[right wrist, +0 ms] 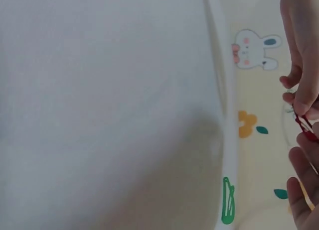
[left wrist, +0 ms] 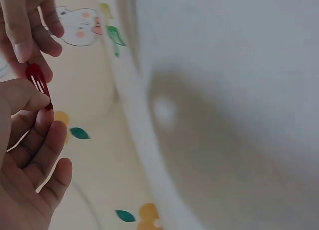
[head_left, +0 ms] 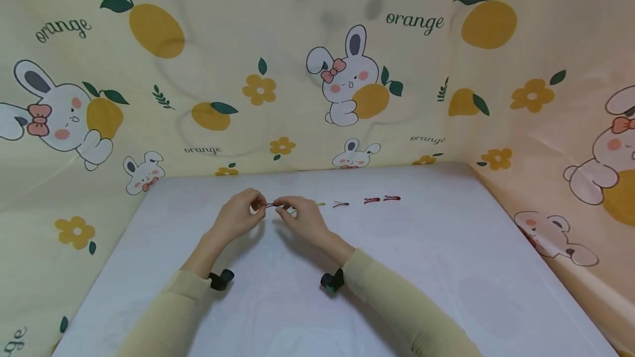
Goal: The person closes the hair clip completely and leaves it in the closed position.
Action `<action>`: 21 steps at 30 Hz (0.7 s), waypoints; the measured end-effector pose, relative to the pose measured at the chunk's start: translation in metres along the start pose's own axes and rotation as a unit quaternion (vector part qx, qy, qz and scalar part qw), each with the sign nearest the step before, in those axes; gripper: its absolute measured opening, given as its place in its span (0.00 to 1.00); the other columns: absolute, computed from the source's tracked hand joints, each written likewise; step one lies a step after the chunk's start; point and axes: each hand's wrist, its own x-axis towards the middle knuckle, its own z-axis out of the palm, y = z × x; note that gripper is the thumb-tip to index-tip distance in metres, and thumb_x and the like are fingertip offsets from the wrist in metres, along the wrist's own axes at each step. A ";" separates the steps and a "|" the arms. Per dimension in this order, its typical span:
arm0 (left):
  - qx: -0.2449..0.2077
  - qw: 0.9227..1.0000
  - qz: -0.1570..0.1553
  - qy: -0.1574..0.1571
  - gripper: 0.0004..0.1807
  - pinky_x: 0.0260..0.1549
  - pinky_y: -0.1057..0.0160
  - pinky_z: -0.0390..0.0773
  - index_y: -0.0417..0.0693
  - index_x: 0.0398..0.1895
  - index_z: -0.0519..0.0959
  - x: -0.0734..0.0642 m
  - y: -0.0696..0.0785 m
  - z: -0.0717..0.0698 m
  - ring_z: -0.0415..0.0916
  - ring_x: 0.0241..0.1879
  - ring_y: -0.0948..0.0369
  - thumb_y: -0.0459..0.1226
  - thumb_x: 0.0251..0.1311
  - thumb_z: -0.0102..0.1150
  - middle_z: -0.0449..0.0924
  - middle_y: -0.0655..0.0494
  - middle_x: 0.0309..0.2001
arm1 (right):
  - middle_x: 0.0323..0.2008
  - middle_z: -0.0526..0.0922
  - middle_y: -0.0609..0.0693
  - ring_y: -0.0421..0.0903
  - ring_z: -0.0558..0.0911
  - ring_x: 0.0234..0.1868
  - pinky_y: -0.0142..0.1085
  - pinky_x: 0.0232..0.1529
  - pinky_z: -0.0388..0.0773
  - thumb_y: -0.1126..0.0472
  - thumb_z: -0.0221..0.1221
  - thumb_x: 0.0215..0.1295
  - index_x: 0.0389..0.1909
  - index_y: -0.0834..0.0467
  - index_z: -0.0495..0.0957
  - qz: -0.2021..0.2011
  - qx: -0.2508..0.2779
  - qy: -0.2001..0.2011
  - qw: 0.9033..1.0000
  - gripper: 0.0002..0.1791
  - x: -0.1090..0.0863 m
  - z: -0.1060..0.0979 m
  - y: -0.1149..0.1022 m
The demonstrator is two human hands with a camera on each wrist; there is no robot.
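Observation:
Between the hands, a red snap hair clip (left wrist: 39,80) is held just above the white table. My left hand (head_left: 240,214) pinches the clip's narrow end between thumb and index finger. At the wide, rounded end are the fingertips of my right hand (head_left: 305,219), pinching it from the other side. A green hair clip (right wrist: 228,200) lies beside the right hand, mostly hidden behind it in the head view. Farther right lies a yellow hair clip (head_left: 321,204), its left part covered by the right hand.
A dark hair clip (head_left: 340,204) and two red hair clips, one (head_left: 371,200) left of the other (head_left: 392,198), continue the row rightward on the white table (head_left: 421,280). Behind and beside the table hangs a cream curtain (head_left: 292,26) printed with rabbits and oranges.

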 end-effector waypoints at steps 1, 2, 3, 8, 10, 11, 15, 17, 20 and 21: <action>0.002 1.000 0.004 0.006 0.04 0.37 0.55 0.79 0.45 0.39 0.82 -0.001 0.003 -0.001 0.80 0.38 0.55 0.32 0.63 0.65 0.81 0.55 0.37 | 0.48 0.89 0.53 0.49 0.88 0.46 0.48 0.48 0.84 0.64 0.64 0.73 0.53 0.62 0.85 -0.009 0.006 0.014 1.000 0.12 0.000 -0.001 0.000; 0.002 1.000 0.007 0.012 0.04 0.37 0.55 0.79 0.46 0.39 0.82 -0.001 0.006 -0.002 0.79 0.38 0.55 0.32 0.62 0.66 0.81 0.55 0.37 | 0.47 0.90 0.53 0.49 0.88 0.44 0.47 0.46 0.85 0.64 0.65 0.72 0.51 0.62 0.86 -0.017 0.012 0.027 0.999 0.11 0.000 -0.002 -0.001; 0.002 1.000 0.010 0.019 0.04 0.38 0.55 0.79 0.46 0.39 0.82 -0.002 0.010 -0.003 0.79 0.38 0.55 0.32 0.61 0.66 0.81 0.55 0.37 | 0.46 0.90 0.53 0.49 0.88 0.43 0.47 0.45 0.85 0.65 0.65 0.71 0.50 0.62 0.86 -0.021 0.017 0.037 0.999 0.10 -0.001 -0.003 -0.001; 0.005 0.997 0.045 0.061 0.05 0.38 0.55 0.80 0.46 0.37 0.82 -0.004 0.027 -0.007 0.78 0.37 0.57 0.30 0.59 0.66 0.80 0.55 0.36 | 0.42 0.90 0.53 0.48 0.88 0.40 0.46 0.42 0.86 0.67 0.67 0.69 0.45 0.62 0.87 -0.032 0.035 0.084 0.995 0.06 -0.004 -0.009 -0.007; 0.006 0.995 0.062 0.079 0.05 0.38 0.56 0.81 0.46 0.36 0.82 -0.006 0.033 -0.007 0.79 0.37 0.57 0.29 0.58 0.67 0.80 0.54 0.35 | 0.40 0.90 0.53 0.47 0.87 0.39 0.45 0.40 0.86 0.68 0.68 0.68 0.44 0.62 0.87 -0.037 0.041 0.104 0.993 0.06 -0.007 -0.012 -0.009; 0.006 0.994 0.071 0.087 0.05 0.38 0.56 0.81 0.46 0.36 0.82 -0.006 0.036 -0.006 0.79 0.36 0.57 0.29 0.57 0.67 0.80 0.54 0.35 | 0.40 0.90 0.53 0.47 0.87 0.38 0.44 0.40 0.85 0.68 0.68 0.67 0.43 0.61 0.87 -0.038 0.043 0.113 0.992 0.06 -0.008 -0.014 -0.009; 0.008 0.989 0.096 0.115 0.06 0.36 0.57 0.81 0.45 0.35 0.82 -0.005 0.048 0.000 0.79 0.36 0.57 0.28 0.57 0.68 0.80 0.54 0.35 | 0.39 0.90 0.53 0.46 0.86 0.36 0.41 0.38 0.84 0.69 0.69 0.65 0.42 0.61 0.87 -0.044 0.053 0.144 0.987 0.06 -0.015 -0.024 -0.011; 0.008 0.986 0.108 0.129 0.07 0.36 0.57 0.81 0.44 0.36 0.82 -0.005 0.053 0.002 0.79 0.35 0.57 0.28 0.57 0.69 0.80 0.54 0.35 | 0.39 0.90 0.52 0.46 0.86 0.36 0.40 0.38 0.84 0.69 0.69 0.65 0.42 0.61 0.87 -0.042 0.058 0.154 0.985 0.06 -0.018 -0.028 -0.013; 0.008 0.981 0.123 0.153 0.07 0.35 0.57 0.81 0.44 0.36 0.82 -0.004 0.061 0.007 0.80 0.35 0.56 0.28 0.56 0.70 0.81 0.53 0.34 | 0.38 0.90 0.51 0.45 0.86 0.36 0.37 0.38 0.83 0.68 0.69 0.66 0.42 0.61 0.87 -0.036 0.063 0.167 0.983 0.05 -0.022 -0.035 -0.015; 0.007 0.979 0.129 0.159 0.08 0.35 0.57 0.82 0.43 0.36 0.82 -0.003 0.064 0.008 0.80 0.35 0.56 0.28 0.56 0.71 0.81 0.53 0.35 | 0.38 0.90 0.51 0.45 0.85 0.35 0.36 0.38 0.83 0.68 0.69 0.67 0.42 0.60 0.87 -0.033 0.065 0.171 0.983 0.05 -0.024 -0.037 -0.015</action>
